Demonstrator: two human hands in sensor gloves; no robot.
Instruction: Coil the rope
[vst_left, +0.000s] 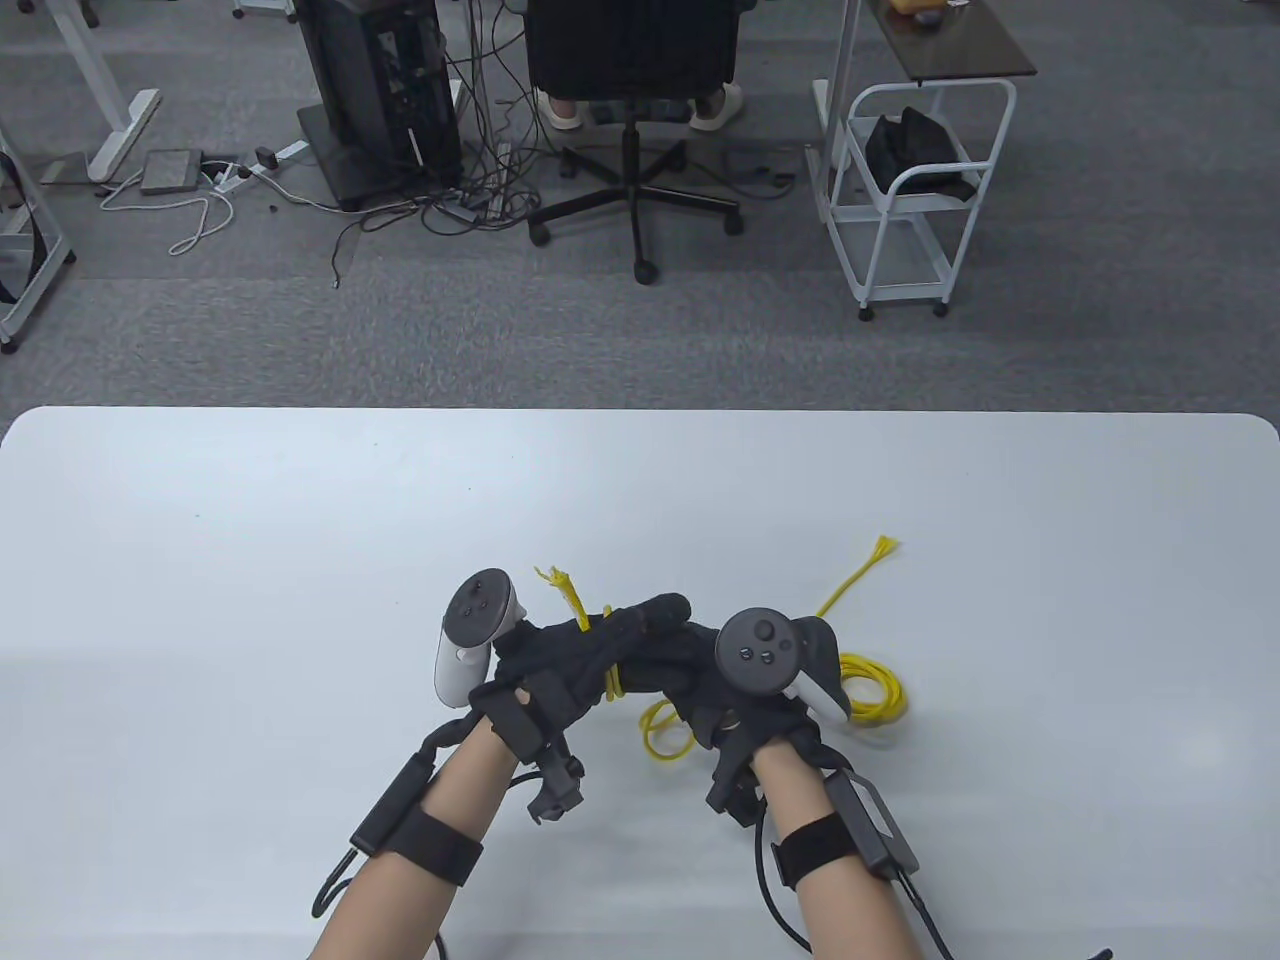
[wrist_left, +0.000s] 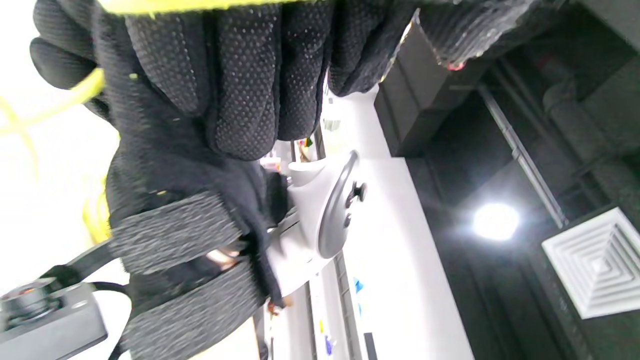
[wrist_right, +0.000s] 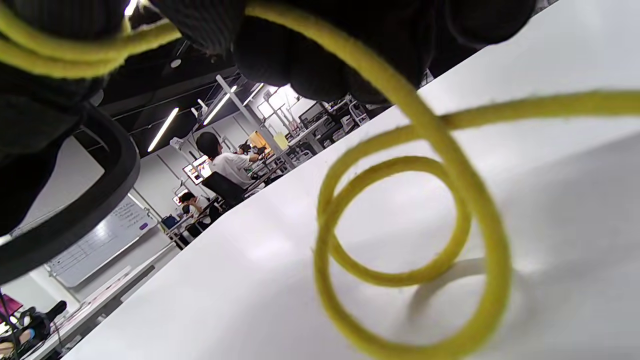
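Observation:
A thin yellow rope (vst_left: 875, 690) lies partly on the white table (vst_left: 300, 560). Several turns of it are wound around my left hand (vst_left: 590, 650), with one frayed end (vst_left: 560, 585) sticking up beside that hand. My right hand (vst_left: 720, 690) meets the left hand's fingertips and grips the rope between them. Loose loops hang under the hands (vst_left: 665, 735) and lie to the right, and the other frayed end (vst_left: 880, 548) rests farther right. In the right wrist view the rope (wrist_right: 400, 215) curls in loops just below my right hand's fingers (wrist_right: 300, 65). The left wrist view shows the left hand's fingers (wrist_left: 240, 80).
The table's far edge (vst_left: 640, 412) is well beyond the hands. Past it on the floor stand an office chair (vst_left: 635, 130), a white cart (vst_left: 915, 190) and a dark computer case (vst_left: 385, 95) with cables.

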